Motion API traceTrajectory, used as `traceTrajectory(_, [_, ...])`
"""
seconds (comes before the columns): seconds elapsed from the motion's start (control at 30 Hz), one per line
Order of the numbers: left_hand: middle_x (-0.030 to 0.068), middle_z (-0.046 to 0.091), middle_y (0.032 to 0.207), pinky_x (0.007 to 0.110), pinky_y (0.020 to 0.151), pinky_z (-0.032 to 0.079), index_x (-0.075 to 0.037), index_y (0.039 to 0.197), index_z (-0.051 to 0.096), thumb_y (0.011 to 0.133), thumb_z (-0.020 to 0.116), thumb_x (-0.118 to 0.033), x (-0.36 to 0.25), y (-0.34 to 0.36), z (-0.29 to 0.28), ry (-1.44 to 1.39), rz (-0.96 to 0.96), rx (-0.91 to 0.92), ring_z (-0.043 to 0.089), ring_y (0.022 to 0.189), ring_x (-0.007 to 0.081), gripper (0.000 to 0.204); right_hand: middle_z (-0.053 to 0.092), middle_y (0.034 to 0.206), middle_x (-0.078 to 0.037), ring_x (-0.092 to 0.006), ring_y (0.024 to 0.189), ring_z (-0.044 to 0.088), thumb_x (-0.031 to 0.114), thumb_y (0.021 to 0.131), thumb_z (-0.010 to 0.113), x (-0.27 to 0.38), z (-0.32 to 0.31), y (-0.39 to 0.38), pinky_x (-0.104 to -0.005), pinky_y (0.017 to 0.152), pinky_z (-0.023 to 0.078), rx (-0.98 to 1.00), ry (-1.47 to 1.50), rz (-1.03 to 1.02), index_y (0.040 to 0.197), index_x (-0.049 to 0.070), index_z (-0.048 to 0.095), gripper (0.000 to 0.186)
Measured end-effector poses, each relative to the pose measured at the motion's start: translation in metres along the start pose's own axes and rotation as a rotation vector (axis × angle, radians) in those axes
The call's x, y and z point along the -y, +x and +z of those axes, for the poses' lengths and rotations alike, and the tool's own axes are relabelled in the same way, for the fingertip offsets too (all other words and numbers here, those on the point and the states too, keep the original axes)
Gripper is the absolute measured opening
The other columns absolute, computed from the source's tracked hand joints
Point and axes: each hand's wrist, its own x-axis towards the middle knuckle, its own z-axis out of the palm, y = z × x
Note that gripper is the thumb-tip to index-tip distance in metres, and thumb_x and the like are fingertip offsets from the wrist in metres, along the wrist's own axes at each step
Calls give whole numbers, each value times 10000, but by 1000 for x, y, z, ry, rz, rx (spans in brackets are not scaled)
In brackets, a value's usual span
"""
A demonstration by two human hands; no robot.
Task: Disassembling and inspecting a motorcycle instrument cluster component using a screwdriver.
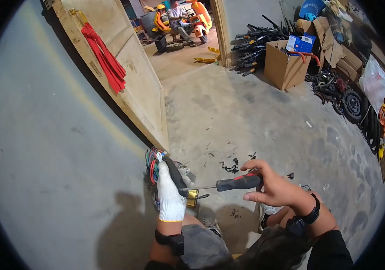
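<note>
My left hand [170, 198], in a white knit glove, grips a long dark object [173, 173] among coloured wires [153, 167], with a small pale tag near its top. A screwdriver [238, 183] lies level, its black and red handle in my right hand [271, 186] and its thin shaft reaching the dark object. My bare right hand holds the handle loosely, thumb and forefinger spread to either side of it. Below the dark object a gold-coloured metal part [192, 199] shows, partly hidden.
An open wooden door [143, 103] with red cloth stands beside the wall. A person [179, 24] sits by orange scooters beyond the doorway. A cardboard box [281, 69], black tubes and wheel parts [351, 103] line the right. Small black scraps [230, 166] litter the floor.
</note>
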Motion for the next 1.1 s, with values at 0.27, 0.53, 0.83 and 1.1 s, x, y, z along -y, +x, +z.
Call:
traceTrajectory(0.27, [52,630,800,306,515,517,-107,1058,596,1027,504,-512,11,-9,1,186,80,90,599,596,161,416,677,1025,-152,-269,822,682,177,853,808,2,-18,9,-354,743,537,-17,-260,-293,1193,39,609,418])
traceTrajectory(0.53, [40,606,767,294,502,516,-95,1068,598,1035,497,-492,10,-29,19,277,236,49,591,578,145,411,703,738,-91,-191,603,667,390,945,695,17,-26,2,-329,580,517,75,-190,278,1109,19,657,407])
traceTrajectory(0.83, [59,632,754,313,472,522,-106,1036,594,1025,508,-505,9,-9,7,164,87,29,595,543,170,408,520,1218,-93,-201,1239,545,153,889,791,-9,-13,1,-350,923,479,62,237,-84,1257,26,439,525])
traceTrajectory(1.1, [55,632,753,323,478,520,-107,1011,604,1017,517,-524,11,-11,3,177,110,66,597,549,171,426,708,970,-112,-169,808,692,136,868,805,11,-14,3,-312,730,547,-56,-45,-14,1157,15,622,364])
